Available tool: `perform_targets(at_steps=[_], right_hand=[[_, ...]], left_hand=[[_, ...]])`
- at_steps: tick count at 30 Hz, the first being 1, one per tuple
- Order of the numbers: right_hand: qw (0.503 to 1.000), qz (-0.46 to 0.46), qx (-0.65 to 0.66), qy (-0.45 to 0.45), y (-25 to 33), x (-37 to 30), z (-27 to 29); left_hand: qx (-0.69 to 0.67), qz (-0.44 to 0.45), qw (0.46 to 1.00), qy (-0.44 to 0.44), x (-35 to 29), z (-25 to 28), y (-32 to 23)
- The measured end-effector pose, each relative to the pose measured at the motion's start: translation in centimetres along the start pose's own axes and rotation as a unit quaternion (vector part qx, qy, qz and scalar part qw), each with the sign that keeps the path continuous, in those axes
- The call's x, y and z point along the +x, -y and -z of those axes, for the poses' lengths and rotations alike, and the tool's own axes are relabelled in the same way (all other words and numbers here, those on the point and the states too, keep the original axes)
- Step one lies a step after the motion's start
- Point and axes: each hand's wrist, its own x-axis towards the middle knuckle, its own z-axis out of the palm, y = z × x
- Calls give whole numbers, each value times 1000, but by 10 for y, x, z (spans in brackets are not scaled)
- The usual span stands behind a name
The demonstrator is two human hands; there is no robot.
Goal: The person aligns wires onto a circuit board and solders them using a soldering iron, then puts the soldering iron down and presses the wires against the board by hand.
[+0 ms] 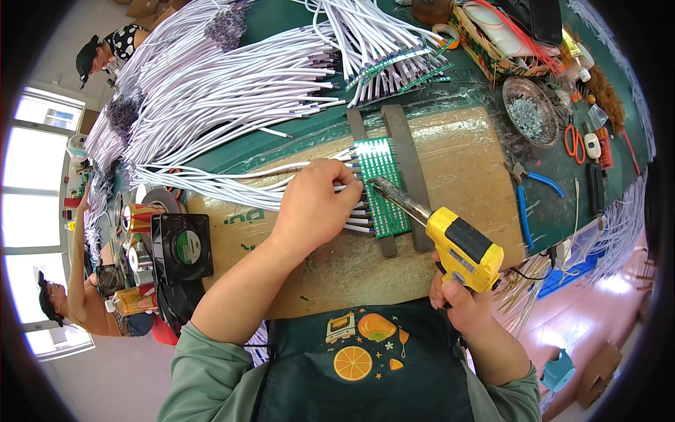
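Observation:
A green circuit board with rows of solder pads lies across two dark bars on a brown work board. My left hand is closed in a pinch on a white wire, its end at the board's left edge. More white wires run from the left to that edge, above and below the hand. My right hand grips a yellow and black soldering gun. The gun's metal tip points up and left, over the pads beside my left fingertips; contact cannot be made out.
Bundles of white wires and wired green boards fill the back. A black fan and cans stand left. At right are a metal bowl, blue-handled pliers, orange scissors and a basket. Two people are at far left.

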Motion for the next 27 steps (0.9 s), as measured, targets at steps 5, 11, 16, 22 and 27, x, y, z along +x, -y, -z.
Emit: perform_targets(at_steps=[5,11,16,22,27], right_hand=[[1000,-18,17,-6,2,1,-2],[1000,-16,25,-5,-2,-1,0],[1000,-16,21,-5,0,-1,-3],[1000,-6,2,7,-6,-2,1],[999,28,20,16,2,3,3]], left_hand=[[7,-9,1000,-14,-1,-3,-1],[31,-52,998,-34,-3,-4,-3],[39,-56,997,-39,-5,-3,-4],[47,-54,997,-35,-4,-2,-3],[46,-48,997,-29,0,-3,-8]])
